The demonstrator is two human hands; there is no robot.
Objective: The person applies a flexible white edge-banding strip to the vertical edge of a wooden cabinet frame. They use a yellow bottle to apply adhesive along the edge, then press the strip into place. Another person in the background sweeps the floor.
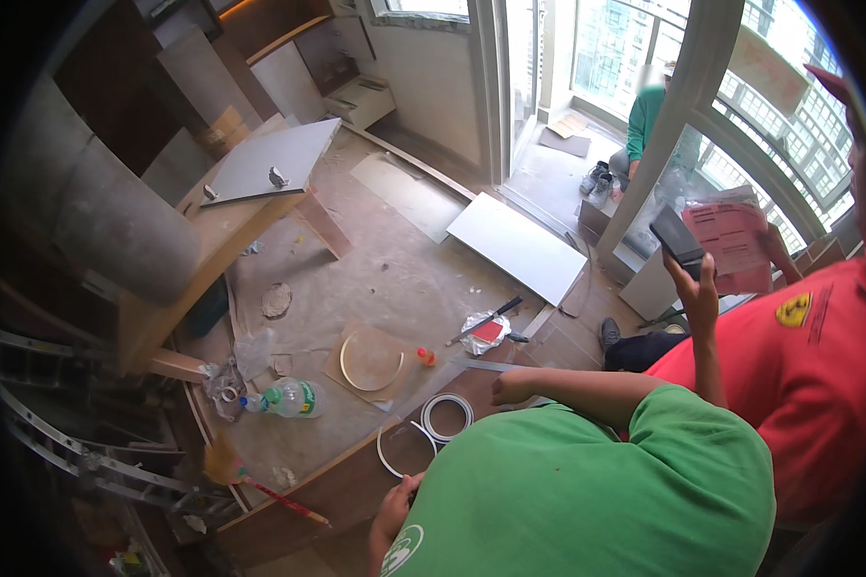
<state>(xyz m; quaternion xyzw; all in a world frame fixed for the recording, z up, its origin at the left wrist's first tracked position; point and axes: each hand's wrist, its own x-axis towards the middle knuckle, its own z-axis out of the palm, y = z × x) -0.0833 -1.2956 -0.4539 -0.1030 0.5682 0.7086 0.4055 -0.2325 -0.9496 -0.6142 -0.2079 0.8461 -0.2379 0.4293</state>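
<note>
My right hand is held out in front of my green shirt, its fingers curled into a fist; whatever may be inside is hidden. My left hand is close to my body at the lower edge, fingers bent round something dark that my shirt partly covers. Beyond my hands, a white coil of edging strip and a looser white loop lie on a brown board. A small orange-red bottle stands near a curved strip on a cardboard piece.
At right a person in red holds a dark phone and reddish sheets. Another person crouches on the balcony. A white panel, plastic bottles, a broom, a ladder and a wooden workbench surround the floor.
</note>
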